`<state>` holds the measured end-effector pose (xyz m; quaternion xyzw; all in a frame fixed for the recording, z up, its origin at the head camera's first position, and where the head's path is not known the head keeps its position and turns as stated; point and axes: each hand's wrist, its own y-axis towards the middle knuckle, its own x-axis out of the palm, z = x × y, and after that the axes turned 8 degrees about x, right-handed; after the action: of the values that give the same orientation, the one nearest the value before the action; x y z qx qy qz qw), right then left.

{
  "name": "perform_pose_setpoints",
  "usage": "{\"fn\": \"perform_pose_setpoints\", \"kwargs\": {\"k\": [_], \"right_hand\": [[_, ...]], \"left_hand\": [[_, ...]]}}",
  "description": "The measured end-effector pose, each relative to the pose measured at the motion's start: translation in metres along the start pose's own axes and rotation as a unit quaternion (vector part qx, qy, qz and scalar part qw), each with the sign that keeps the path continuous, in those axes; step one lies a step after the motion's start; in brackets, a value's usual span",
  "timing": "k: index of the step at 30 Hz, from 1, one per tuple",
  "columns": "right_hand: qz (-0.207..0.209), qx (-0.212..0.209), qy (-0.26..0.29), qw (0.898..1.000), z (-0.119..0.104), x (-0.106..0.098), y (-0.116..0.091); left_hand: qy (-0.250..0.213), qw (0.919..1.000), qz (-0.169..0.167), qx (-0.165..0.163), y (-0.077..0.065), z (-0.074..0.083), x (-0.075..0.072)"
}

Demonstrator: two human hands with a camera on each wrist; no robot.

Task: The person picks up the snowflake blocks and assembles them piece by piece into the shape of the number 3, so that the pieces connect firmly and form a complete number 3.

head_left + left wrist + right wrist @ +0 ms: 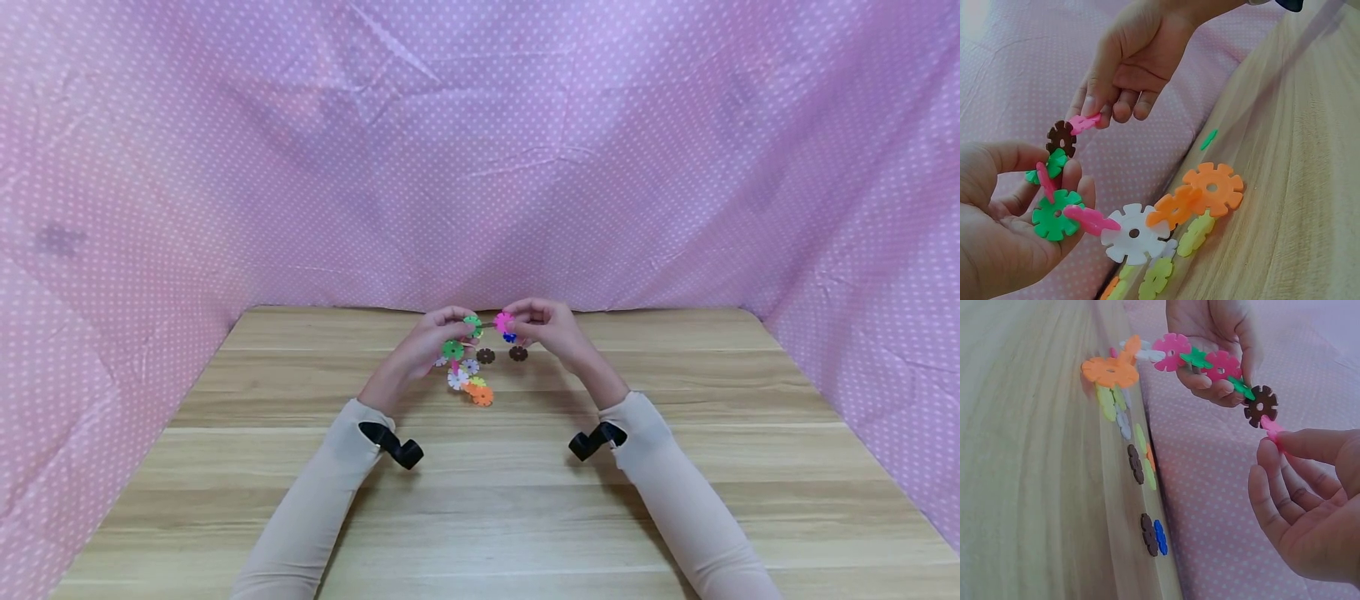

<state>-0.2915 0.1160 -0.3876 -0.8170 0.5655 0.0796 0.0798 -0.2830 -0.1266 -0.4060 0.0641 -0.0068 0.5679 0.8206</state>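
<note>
The left hand (1004, 219) grips a linked chain of colourful plastic snowflake discs (1135, 231). At its 12 o'clock end, the right hand (1125, 62) pinches a pink plastic disc (1084, 122) against the chain's brown notched disc (1061, 137), above the wooden table (480, 500).

A pale wooden desk (480, 500) with lengthwise planks carried a few loose plastic snowflake discs near its far edge: two brown discs (486, 356) side by side, a lilac disc (470, 366), and an orange disc (482, 395) slightly nearer the front edge
</note>
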Motion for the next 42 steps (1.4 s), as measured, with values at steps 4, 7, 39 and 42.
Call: {"fn": "perform_pose_setpoints", "kwargs": {"k": [4,7,39,42], "right_hand": [[0.003,-0.008,-0.002,1.000,-0.0005,0.0019,-0.0009],[0.008,-0.011,-0.001,1.000,-0.0006,0.0037,-0.0003],[-0.010,-0.033,-0.043,0.998,0.0051,0.0034,0.0000],[-0.015,-0.036,-0.045,0.998,0.0051,0.0037,-0.0001]], "left_hand": [[0.011,0.9999,0.005,-0.005,0.0001,-0.0007,0.0017],[0.021,0.9998,0.002,-0.007,-0.0001,-0.0004,0.0033],[0.079,0.9963,-0.030,-0.013,-0.0021,-0.0012,0.0068],[0.090,0.9954,-0.029,-0.013,-0.0028,-0.0004,0.0075]]}}
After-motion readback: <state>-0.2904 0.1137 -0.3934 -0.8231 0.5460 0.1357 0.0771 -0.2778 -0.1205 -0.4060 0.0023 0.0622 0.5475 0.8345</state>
